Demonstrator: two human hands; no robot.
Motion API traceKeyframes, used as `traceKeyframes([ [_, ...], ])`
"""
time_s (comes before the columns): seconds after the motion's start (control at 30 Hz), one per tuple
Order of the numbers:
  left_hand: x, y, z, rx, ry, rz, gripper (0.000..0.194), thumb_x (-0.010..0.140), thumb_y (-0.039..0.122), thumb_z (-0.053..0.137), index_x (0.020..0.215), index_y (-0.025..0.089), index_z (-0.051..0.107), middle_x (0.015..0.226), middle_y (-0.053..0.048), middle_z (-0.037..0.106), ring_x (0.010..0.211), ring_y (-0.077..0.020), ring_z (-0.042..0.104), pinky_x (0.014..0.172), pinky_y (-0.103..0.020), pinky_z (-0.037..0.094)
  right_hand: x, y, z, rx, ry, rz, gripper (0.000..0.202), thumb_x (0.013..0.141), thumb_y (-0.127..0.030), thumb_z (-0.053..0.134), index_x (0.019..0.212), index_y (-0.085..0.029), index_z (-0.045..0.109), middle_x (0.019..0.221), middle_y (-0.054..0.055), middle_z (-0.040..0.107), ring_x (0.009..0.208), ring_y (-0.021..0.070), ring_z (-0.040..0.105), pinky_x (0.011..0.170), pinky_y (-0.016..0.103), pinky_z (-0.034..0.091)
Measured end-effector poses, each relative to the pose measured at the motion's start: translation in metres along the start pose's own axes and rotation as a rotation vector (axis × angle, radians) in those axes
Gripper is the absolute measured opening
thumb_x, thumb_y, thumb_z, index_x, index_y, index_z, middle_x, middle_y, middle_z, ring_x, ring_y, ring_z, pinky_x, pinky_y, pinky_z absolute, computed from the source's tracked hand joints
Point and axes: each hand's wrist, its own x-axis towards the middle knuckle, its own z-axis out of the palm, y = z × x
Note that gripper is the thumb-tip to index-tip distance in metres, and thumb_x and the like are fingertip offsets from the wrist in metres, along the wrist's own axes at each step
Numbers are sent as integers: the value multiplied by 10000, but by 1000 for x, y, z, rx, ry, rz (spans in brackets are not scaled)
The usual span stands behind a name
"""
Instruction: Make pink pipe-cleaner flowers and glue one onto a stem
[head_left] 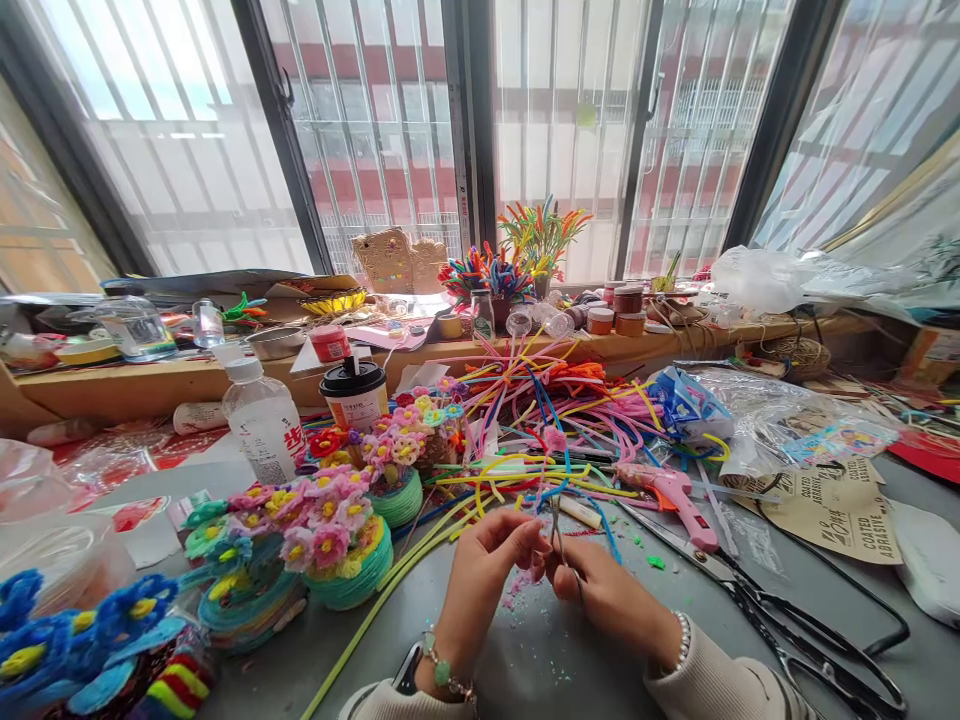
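Tiny piece pinched between the hands (551, 570) too small to identify; blue flowers (67, 640) cut off at left edge.

Both forearms reach in from the bottom edge, wrists low and angled toward each other. The left hand (491, 560) and right hand (600, 590) meet fingertip to fingertip, fingers curled and pinched together.

Small pliers (556, 535): metal, upright, gripped between both hands above the grey table. Pink pipe cleaner piece (525, 578): fuzzy, just below the fingertips.
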Motion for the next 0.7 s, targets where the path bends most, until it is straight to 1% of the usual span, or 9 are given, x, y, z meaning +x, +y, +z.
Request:
traceKeyframes([
  [0.1,-1,0,1,-2,-10,2,231,644,355,580,608,127,569,531,5,567,497,-88,469,512,-211,363,-2,-4,1,-104,-45,-30,610,643,-710,237,638,-159,498,629,6,465,586,122,399,520,226,304],
  [0.2,-1,1,2,-5,-24,1,216,656,333,575,602,125,556,524,9,555,496,-85,468,506,-202,357,-2,-5,0,-130,-38,-28,625,639,-718,213,628,-160,493,609,2,452,572,120,389,510,225,297],
  [0.37,-1,1,2,0,-87,-10,211,673,313,564,587,122,538,524,7,550,487,-80,456,497,-197,348,-1,-6,-1,-154,-29,-29,622,635,-720,223,591,-159,486,579,0,447,542,113,376,490,222,287],
  [0.57,-2,1,1,19,-128,-34,245,664,353,559,573,126,537,516,3,547,505,-88,447,512,-206,343,-1,-4,-1,-197,29,12,606,608,-729,276,514,-153,440,528,-10,402,498,96,333,466,222,264],
  [0.7,-1,1,1,44,-134,-49,271,653,376,554,544,129,540,510,5,535,505,-91,438,511,-211,335,1,0,-1,-242,77,-14,616,600,-734,283,452,-152,421,472,-30,335,466,82,291,437,220,223],
])
